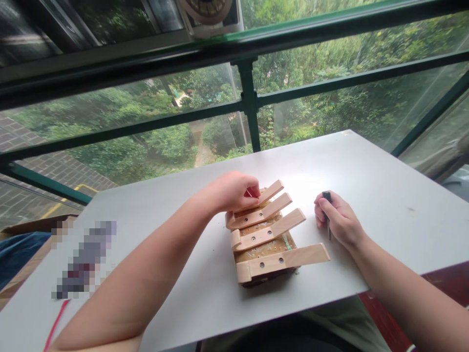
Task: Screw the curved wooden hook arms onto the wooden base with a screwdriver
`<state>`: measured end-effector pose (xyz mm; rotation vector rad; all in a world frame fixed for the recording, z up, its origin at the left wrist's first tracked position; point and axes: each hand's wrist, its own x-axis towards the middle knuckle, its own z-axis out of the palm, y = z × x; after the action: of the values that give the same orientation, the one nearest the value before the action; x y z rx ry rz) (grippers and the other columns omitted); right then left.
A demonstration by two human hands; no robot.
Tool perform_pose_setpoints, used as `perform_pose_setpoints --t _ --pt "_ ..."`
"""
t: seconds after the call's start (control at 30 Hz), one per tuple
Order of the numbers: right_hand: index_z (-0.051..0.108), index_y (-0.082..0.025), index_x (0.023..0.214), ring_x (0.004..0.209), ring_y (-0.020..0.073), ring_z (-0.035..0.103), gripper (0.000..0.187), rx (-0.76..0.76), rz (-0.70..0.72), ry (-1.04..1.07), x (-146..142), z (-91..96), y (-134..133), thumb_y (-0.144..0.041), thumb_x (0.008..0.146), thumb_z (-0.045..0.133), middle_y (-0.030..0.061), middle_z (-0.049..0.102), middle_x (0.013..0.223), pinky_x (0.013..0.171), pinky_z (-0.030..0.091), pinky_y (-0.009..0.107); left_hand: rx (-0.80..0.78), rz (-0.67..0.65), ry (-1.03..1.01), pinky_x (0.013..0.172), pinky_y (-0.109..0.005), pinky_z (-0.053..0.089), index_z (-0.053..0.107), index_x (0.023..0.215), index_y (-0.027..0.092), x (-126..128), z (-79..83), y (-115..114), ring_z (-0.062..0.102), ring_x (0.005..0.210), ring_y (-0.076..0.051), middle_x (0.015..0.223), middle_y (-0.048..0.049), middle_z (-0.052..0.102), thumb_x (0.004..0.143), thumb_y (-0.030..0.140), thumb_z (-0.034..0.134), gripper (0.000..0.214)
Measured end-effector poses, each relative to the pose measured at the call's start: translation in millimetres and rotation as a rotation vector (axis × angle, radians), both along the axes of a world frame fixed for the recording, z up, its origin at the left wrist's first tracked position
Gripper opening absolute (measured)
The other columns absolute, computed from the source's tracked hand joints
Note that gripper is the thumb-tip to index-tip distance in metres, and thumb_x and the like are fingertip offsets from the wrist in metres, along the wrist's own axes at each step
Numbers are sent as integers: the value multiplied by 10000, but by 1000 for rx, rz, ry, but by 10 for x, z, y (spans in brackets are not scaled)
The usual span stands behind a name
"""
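Head view. White table point(395, 220), set beside a green-framed window point(249, 102). Brown block point(258, 253), placed on the table between the hands; four pale wooden pieces point(306, 256) are laid across it in a row, their ends projecting to the right. Two screws point(281, 260) are seen in each of the three nearer pieces. Left hand point(246, 191): fingers curled at the farthest piece; whether anything is pinched cannot be told. Right hand point(339, 215): closed round a black-handled screwdriver point(327, 196), shaft pointed downward, held beside the block.
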<state>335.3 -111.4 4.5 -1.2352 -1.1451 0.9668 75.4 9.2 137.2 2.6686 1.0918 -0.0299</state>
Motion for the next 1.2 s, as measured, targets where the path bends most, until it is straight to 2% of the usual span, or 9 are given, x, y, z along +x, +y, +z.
perform_pose_setpoints --t 0.27,0.4,0.57,0.67,0.77,0.87,0.93,1.03,1.2 --pt "540 -222 905 588 148 538 192 228 -101 69 38 273 116 -388 967 468 -21 519 626 601 453 325 -39 30 -32 634 -211 469 713 878 257 -15 16 -36 675 778 -139 872 35 757 738 337 627 183" --pt "558 -207 840 598 161 529 192 418 -154 79 -31 640 239 -352 941 481 7 523 636 615 457 340 -62 35 -69 632 -205 468 714 878 254 -39 1 -35 683 804 -139 912 36 762 736 324 633 179" --pt "555 -244 816 632 174 496 213 588 -245 35 -307 1196 345 -336 954 421 37 525 699 565 393 329 -96 55 -130 642 -218 473 713 858 250 -60 -40 -26 679 775 -141 891 32 761 737 303 621 161" --pt "524 -254 854 559 143 445 202 608 -123 -3 -489 1383 468 -396 966 434 17 520 722 465 305 296 -108 74 -161 657 -225 478 710 827 246 -53 -58 -19 673 764 -145 850 27 755 723 294 632 138" --pt "505 -231 895 549 115 465 146 545 169 -94 -596 1450 646 -361 959 484 -1 535 736 461 330 268 -111 86 -178 658 -232 479 705 813 237 -42 -64 -22 665 750 -150 826 19 748 722 298 635 130" --pt "503 -211 943 620 114 519 64 458 438 -307 -614 1520 789 -246 913 547 -3 567 770 535 399 260 -107 99 -188 638 -236 476 698 792 231 -39 -67 -30 653 724 -152 801 16 739 732 303 622 120" --pt "523 -201 953 634 102 513 116 430 541 -534 -599 1603 836 -184 861 591 -6 584 794 550 382 249 -110 110 -190 628 -236 472 693 777 228 -41 -75 -30 650 713 -152 795 16 736 733 298 614 114" --pt "556 -195 918 626 91 494 123 427 588 -804 -581 1729 858 -162 814 614 -18 591 772 557 360 235 -110 118 -183 615 -238 461 684 762 220 -44 -91 -17 647 705 -151 793 17 735 734 282 599 109" --pt "567 -190 921 630 97 500 104 436 572 -906 -609 1720 914 -190 818 582 -12 609 765 563 333 231 -127 105 -204 648 -252 472 659 804 219 -49 -117 9 652 734 -160 815 19 731 731 273 602 107"
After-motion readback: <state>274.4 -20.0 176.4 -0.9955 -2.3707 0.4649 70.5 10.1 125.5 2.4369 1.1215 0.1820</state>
